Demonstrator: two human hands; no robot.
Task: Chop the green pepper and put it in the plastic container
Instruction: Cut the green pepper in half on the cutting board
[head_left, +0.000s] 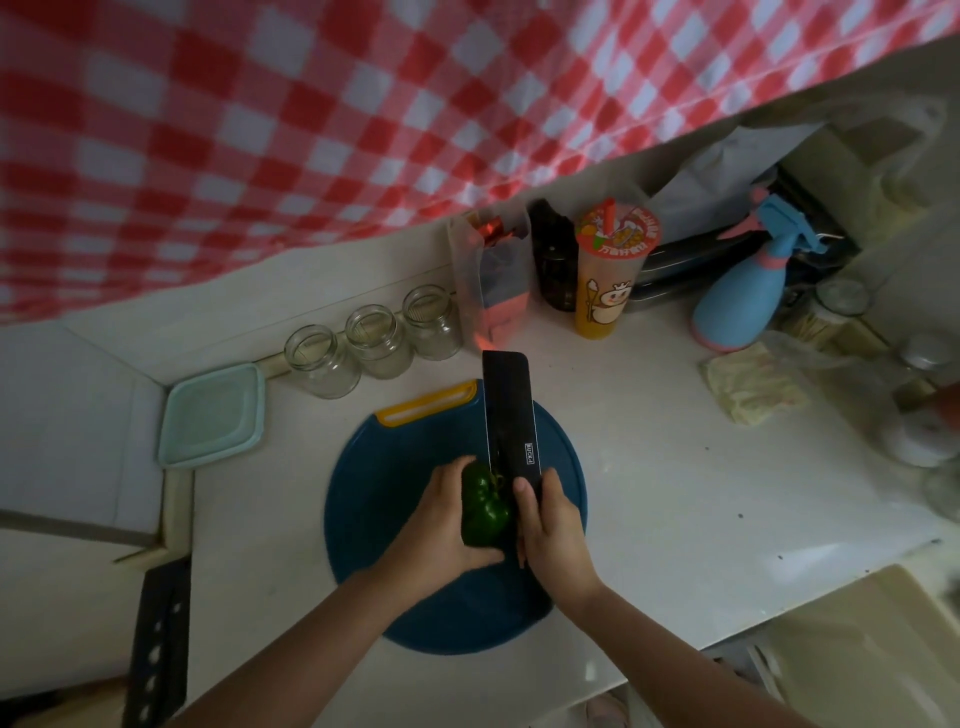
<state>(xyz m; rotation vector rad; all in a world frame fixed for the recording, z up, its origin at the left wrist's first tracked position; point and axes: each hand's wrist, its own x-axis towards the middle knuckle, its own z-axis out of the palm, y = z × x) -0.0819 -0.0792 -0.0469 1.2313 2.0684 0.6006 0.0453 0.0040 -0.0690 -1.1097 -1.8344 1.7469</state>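
- My left hand (441, 525) wraps round the pepper (485, 506), pinning it on the blue board (415, 597) at centre frame.
- My right hand (558, 535) grips the cleaver (509, 415), blade edge down beside the pepper's stem.
- The container (213, 415) sits left of the board, apart from it, lid on.
- Three jars (371, 340) line the wall behind.

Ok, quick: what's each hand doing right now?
Left hand: gripping the whole green bell pepper on the round blue cutting board.
Right hand: gripping the handle of the black rectangular cleaver.
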